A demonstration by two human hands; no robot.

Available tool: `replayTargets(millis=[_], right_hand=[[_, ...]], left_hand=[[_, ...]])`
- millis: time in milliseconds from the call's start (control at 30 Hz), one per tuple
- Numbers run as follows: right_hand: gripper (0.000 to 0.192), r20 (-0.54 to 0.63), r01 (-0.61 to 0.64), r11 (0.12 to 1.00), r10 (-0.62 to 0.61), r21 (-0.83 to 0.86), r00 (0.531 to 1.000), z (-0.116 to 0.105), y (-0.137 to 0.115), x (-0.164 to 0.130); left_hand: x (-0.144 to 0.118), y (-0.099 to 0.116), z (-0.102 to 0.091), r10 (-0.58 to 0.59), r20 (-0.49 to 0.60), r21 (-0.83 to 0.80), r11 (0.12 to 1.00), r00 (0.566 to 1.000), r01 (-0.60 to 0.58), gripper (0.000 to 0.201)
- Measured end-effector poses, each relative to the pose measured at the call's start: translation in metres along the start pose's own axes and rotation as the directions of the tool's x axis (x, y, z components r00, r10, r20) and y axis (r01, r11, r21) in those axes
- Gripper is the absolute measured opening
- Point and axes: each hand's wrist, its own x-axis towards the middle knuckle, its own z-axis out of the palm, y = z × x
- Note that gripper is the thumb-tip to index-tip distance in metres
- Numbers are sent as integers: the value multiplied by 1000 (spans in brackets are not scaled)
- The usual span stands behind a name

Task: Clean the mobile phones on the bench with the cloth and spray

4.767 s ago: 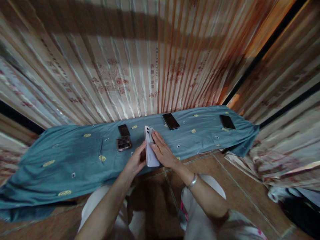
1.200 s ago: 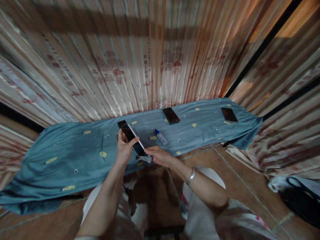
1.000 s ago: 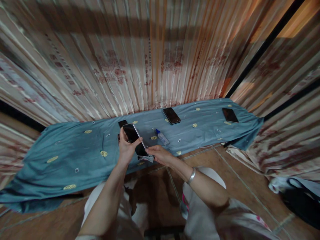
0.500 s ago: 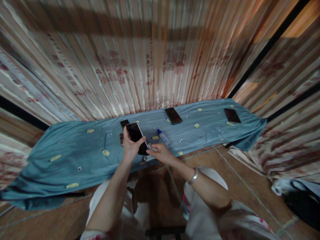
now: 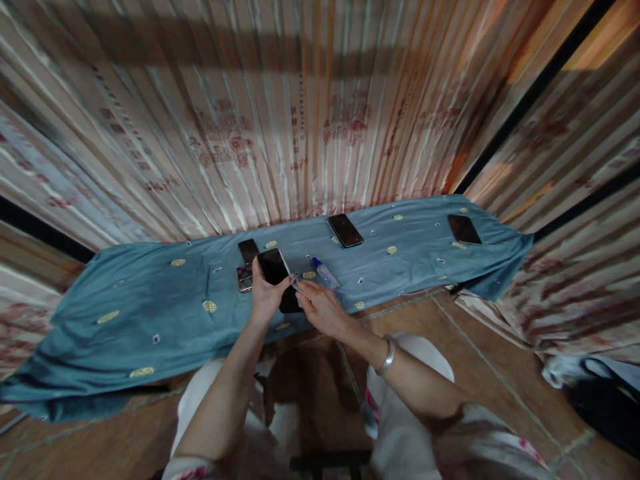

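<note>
Right now the L hand (image 5: 264,297) has its grip closed round a black smartphone (image 5: 279,275), screen up, thumb on the near right edge, fingers behind; the phone is held just above the near edge of the blue cloth (image 5: 150,303) that covers the low worktop. R hand (image 5: 320,308) is right beside it, fingertips (image 5: 299,288) pinched on a small pale scrap at the phone's right edge; can't tell what the scrap is, too small and blurred. A silver bangle (image 5: 386,357) sits on the R wrist. On the cloth, just behind the L hand, lie two more phones: a dark one (image 5: 248,251) and, touching or nearly touching it at its near end, another w/ a blurred face (image 5: 244,278). A small clear bottle w/ blue cap (image 5: 325,272) lies on its side just right of the held phone, apart from it. Further back, a black phone (image 5: 345,231) lies flat approx. mid-cloth, and another black phone (image 5: 464,229) lies well apart near the right end. Behind the worktop hangs a striped, pleated curtain (image 5: 300,120) w/ red print. Person's knees in pale clothing show below, over a brown tiled floor (image 5: 500,393).
</note>
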Motion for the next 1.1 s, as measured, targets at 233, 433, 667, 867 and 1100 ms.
replayTargets(millis=[233,433,667,867,1100], right_hand=[[38,34,188,952,-185,-243,982,1,-3,-8],[37,20,248,933,-251,-262,968,-2,-7,-15],[45,-55,338,903,-364,-266,930,-7,-13,-22],[49,-59,311,941,-321,-137,945,-6,-16,-24],[41,2,154,985,-154,84,988,-14,-21,-19]], left_hand=[[7,10,-2,-194,-95,-244,956,976,166,56],[12,15,-12,-398,-43,-424,838,916,344,43],[8,20,-17,-601,110,-545,630,791,554,20],[6,20,-20,-588,269,-572,539,762,618,22],[-7,27,-13,-465,420,-465,627,779,625,37]])
